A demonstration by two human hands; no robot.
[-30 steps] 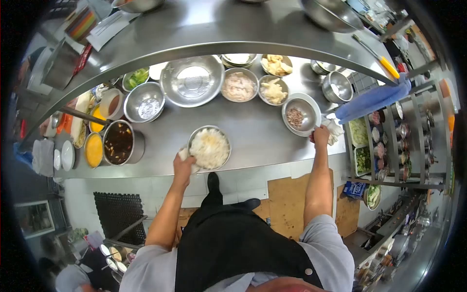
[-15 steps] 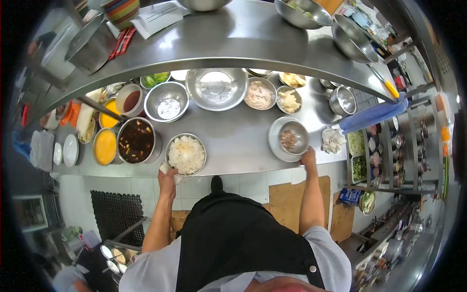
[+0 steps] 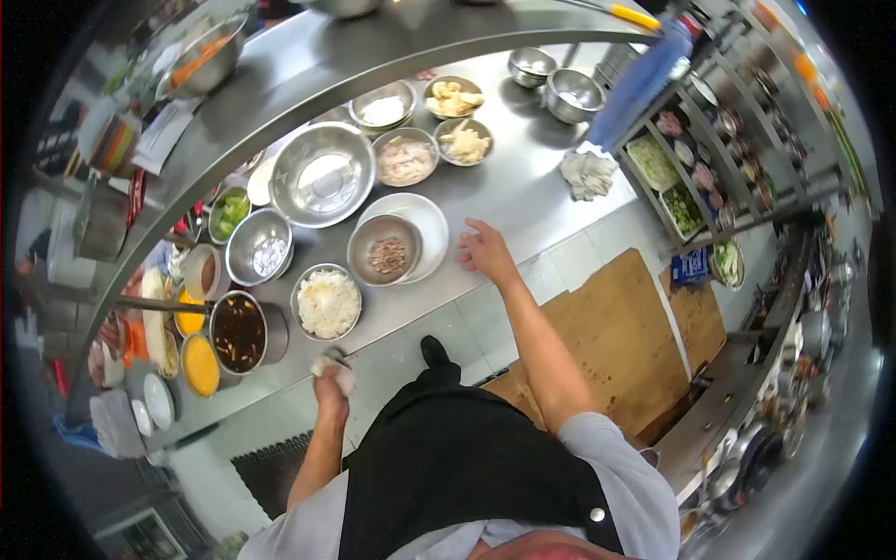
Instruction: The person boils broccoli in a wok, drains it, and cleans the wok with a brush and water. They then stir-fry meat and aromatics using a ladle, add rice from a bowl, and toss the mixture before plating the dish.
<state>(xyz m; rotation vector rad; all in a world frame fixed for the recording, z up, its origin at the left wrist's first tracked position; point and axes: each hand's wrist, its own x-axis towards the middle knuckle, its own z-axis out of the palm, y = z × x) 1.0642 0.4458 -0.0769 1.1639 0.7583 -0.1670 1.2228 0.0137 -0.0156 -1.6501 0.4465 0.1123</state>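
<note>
My left hand (image 3: 330, 390) is closed on a pale cloth (image 3: 334, 370), just off the counter's front edge and below the rice bowl (image 3: 326, 301). Above the counter, my right hand (image 3: 484, 250) has its fingers apart and holds nothing. To its left, a metal bowl with chopped brown meat (image 3: 386, 254) rests partly on a white plate (image 3: 431, 238), and the hand touches neither. The rice bowl stands just left of the meat bowl.
Metal bowls, one large and empty (image 3: 322, 175), line the counter's back. A pot of dark sauce (image 3: 239, 331) and yellow liquid (image 3: 201, 365) stand at the left. A crumpled cloth (image 3: 589, 175) lies right. A steel shelf (image 3: 308, 79) overhangs the counter.
The view has turned. The meat bowl and plate now stand beside the rice, and my right hand has let go of them. My left hand, with the cloth, has drawn away from the rice bowl.
</note>
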